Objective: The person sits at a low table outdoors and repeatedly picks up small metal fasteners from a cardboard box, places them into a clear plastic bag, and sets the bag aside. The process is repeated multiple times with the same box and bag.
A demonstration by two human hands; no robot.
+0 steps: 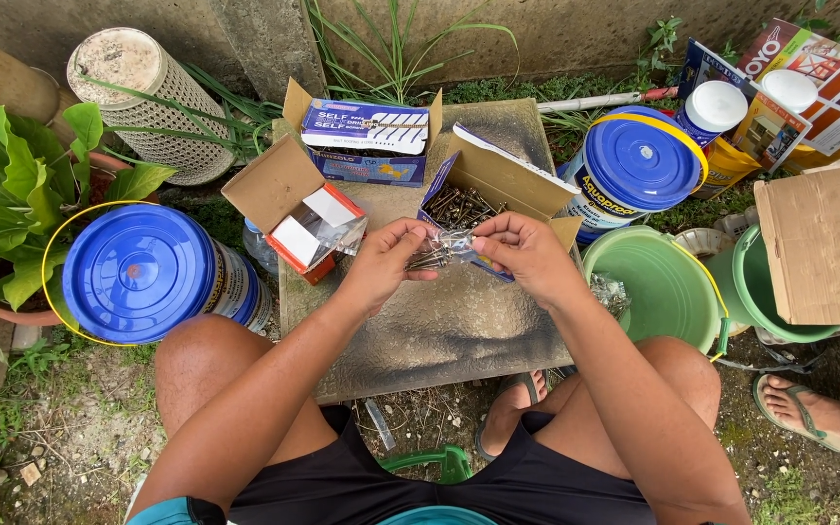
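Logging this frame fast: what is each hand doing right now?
Left hand: closed, pinching the small clear bag of screws.
Right hand: closed, pinching the same bag's other end.

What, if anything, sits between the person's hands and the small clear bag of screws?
Nothing visible does. The left hand and right hand both pinch the small clear bag of screws directly, above the metal sheet, with the open box of screws just behind.

You're in a home backyard: bare soil [80, 408] and grass, a concrete wall [556, 34], potted plants [12, 185] and paint buckets [143, 274] surround your makeshift worktop [459, 331].
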